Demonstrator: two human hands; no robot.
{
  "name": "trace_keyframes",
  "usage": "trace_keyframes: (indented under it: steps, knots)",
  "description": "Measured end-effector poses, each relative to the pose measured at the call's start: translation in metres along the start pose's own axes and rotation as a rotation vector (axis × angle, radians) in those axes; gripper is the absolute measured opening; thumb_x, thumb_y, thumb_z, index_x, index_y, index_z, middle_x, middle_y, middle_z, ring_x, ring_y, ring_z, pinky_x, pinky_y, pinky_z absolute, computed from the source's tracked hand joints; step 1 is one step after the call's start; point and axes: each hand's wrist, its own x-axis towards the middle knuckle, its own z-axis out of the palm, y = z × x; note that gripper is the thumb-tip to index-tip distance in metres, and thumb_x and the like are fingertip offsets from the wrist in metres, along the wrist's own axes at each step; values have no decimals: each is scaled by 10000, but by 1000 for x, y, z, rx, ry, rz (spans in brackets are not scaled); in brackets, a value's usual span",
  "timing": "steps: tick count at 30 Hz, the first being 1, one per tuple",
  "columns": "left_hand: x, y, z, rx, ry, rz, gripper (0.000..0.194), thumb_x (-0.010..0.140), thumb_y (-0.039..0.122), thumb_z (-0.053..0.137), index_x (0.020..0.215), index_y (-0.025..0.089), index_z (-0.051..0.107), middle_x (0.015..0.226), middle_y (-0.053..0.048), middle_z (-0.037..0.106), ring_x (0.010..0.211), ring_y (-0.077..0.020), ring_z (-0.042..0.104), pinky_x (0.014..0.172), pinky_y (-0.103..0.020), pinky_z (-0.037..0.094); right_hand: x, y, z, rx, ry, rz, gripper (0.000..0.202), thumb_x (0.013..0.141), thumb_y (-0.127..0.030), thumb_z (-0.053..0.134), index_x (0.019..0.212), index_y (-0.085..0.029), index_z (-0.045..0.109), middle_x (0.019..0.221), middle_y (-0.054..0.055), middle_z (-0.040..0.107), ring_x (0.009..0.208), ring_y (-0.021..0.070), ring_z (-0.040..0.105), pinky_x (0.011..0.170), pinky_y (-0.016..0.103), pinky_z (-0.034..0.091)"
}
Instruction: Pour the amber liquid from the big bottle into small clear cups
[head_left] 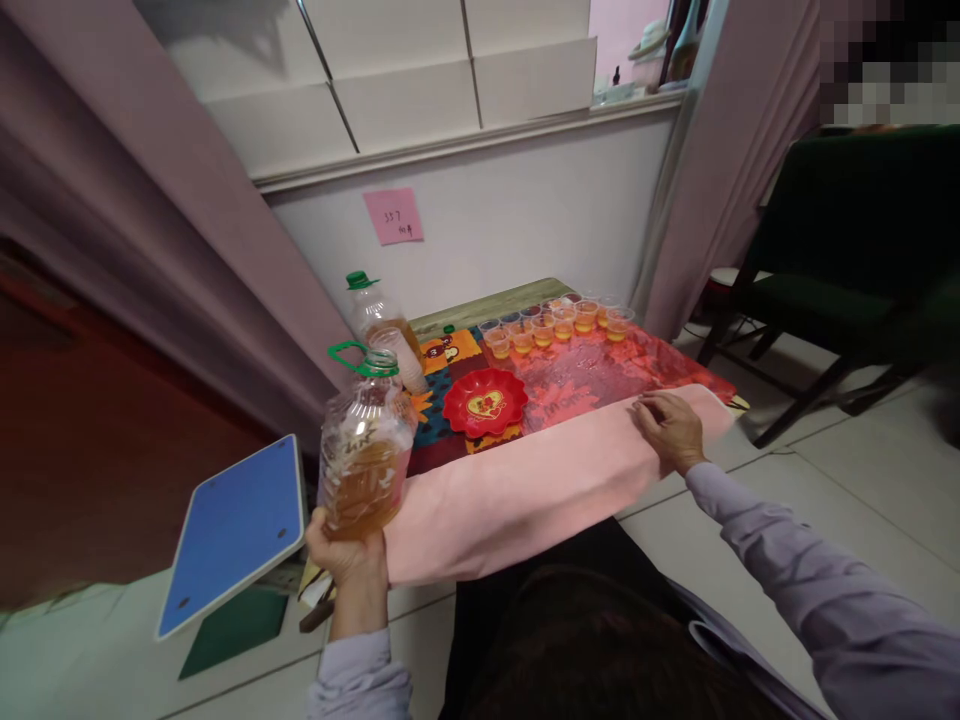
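My left hand (347,555) grips a large clear plastic jug (365,480) low on its side and under its base. The jug is partly filled with amber liquid, has no cap on, and carries a green ring handle at its neck. My right hand (670,430) lies on a pink cloth (517,500) along the table's near side, fingers loosely bent and nothing visible in them. Beyond the cloth sits a red scalloped dish (486,402) with a heart design. Several small clear cups (564,322) holding yellow liquid stand in rows at the back right.
Behind the held jug are a second green-capped jug (367,305) and a leaning stack of clear cups (403,358). A green cap (449,329) lies near the back. A blue board (236,530) stands left of the table, a dark green chair (855,240) right.
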Motion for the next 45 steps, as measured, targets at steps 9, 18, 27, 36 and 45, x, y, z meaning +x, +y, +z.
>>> trace_keyframes:
  steps: [9,18,27,36,45]
  knots:
    - [0,0,0,-42,19,-14,227,709,434,634,774,231,556,917,-10,653,961,-236,631,948,-394,508,3,-6,1,-11,21,28,338,923,-528,604,847,-247,776,995,127,836,1038,340,762,986,511,604]
    - [1,3,2,-35,71,-22,229,655,406,668,769,237,564,893,-1,692,984,-241,651,957,-397,544,-1,-8,-1,-23,-8,3,333,975,-523,623,907,-250,802,1072,114,846,1049,328,770,991,489,586]
    - [2,12,7,38,77,-9,147,739,329,572,806,225,493,864,10,662,937,-212,627,872,-361,584,0,-14,-5,-11,-45,-54,272,1026,-443,606,934,-273,797,1094,89,849,1011,309,775,964,467,573]
    - [6,11,3,82,92,0,163,736,339,570,810,225,479,852,-1,633,876,-198,612,865,-353,577,-1,-9,-3,-42,-124,-72,268,1029,-460,604,963,-275,786,1069,91,847,951,320,752,875,454,538]
    - [3,12,9,40,104,-6,185,676,333,619,752,232,483,834,12,650,886,-212,629,906,-383,567,1,-7,-4,-32,-136,-17,244,992,-438,624,1009,-262,792,1134,110,833,1048,338,734,939,472,537]
